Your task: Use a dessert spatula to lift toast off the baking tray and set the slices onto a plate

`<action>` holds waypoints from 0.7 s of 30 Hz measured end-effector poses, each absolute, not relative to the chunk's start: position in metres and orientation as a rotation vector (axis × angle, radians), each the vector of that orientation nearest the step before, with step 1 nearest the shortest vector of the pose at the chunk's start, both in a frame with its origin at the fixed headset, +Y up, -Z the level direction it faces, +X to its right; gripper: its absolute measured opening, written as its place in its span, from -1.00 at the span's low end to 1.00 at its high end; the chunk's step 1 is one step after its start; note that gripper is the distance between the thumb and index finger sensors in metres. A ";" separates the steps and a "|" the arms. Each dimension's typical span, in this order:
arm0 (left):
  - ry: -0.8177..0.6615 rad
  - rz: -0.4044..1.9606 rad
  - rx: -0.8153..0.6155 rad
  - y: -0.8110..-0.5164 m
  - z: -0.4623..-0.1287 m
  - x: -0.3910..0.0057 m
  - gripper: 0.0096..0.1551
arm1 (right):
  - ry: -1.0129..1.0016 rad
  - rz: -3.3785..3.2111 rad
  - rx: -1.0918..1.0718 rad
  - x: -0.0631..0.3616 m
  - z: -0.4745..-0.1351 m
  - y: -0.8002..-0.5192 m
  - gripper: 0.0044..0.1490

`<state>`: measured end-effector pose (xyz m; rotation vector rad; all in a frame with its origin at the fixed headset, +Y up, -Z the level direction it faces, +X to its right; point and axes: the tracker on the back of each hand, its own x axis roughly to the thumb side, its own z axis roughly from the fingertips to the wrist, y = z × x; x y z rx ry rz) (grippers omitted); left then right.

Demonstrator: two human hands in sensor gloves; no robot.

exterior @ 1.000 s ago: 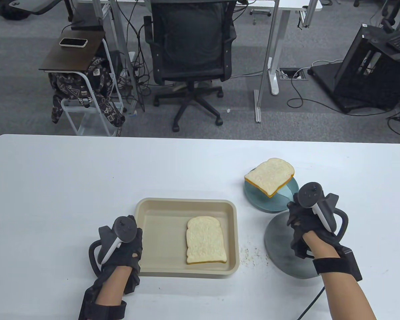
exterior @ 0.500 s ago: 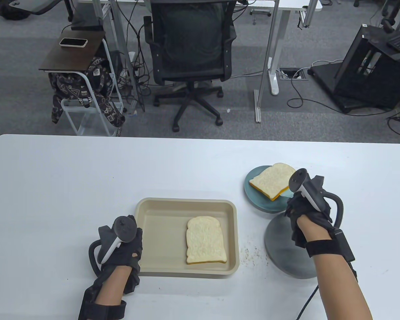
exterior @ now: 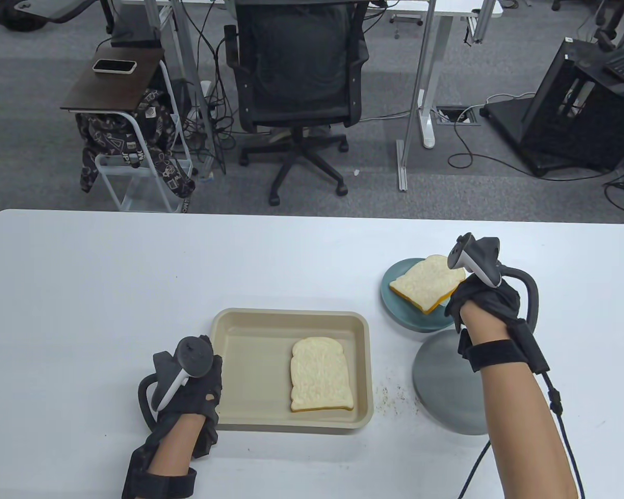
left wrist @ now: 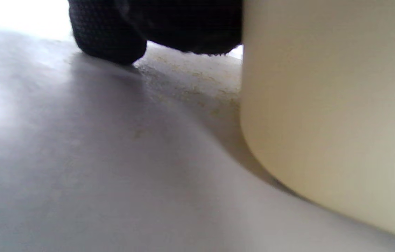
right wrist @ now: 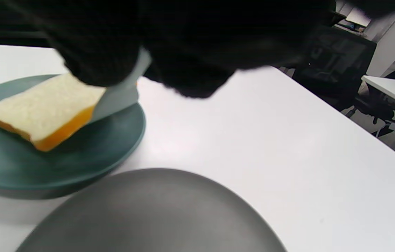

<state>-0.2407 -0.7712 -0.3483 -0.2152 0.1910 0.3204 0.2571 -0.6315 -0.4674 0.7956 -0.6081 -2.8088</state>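
One slice of toast (exterior: 426, 283) (right wrist: 41, 110) lies on the teal plate (exterior: 403, 312) (right wrist: 78, 154). The spatula blade (right wrist: 118, 96) is still under its right edge, tilted down onto the plate. My right hand (exterior: 481, 299) grips the spatula handle, which the glove hides. A second slice of toast (exterior: 321, 375) lies in the beige baking tray (exterior: 249, 332) (left wrist: 323, 105). My left hand (exterior: 195, 387) rests against the tray's left rim with its fingers (left wrist: 108, 31) curled down on the table.
A grey round plate (exterior: 442, 384) (right wrist: 155, 213) sits in front of the teal one, partly under my right forearm. Crumbs (exterior: 390, 397) lie between tray and grey plate. The table's far edge runs behind the plates.
The slice was lowered from above the teal plate onto it. My right hand moved back and to the right, tilting the spatula down. The left hand stayed put.
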 end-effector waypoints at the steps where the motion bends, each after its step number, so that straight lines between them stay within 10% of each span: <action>1: 0.191 0.322 -0.217 -0.771 -0.348 -0.241 -0.27 | -0.609 -2.799 0.785 0.257 -0.465 -0.630 -0.37; 13: 0.191 0.322 -0.218 -0.771 -0.349 -0.241 -0.27 | -0.443 -2.685 0.673 0.242 -0.423 -0.597 -0.38; 21: 0.192 0.324 -0.217 -0.771 -0.348 -0.241 -0.27 | -0.254 -2.748 -0.009 0.156 -0.353 -0.556 -0.41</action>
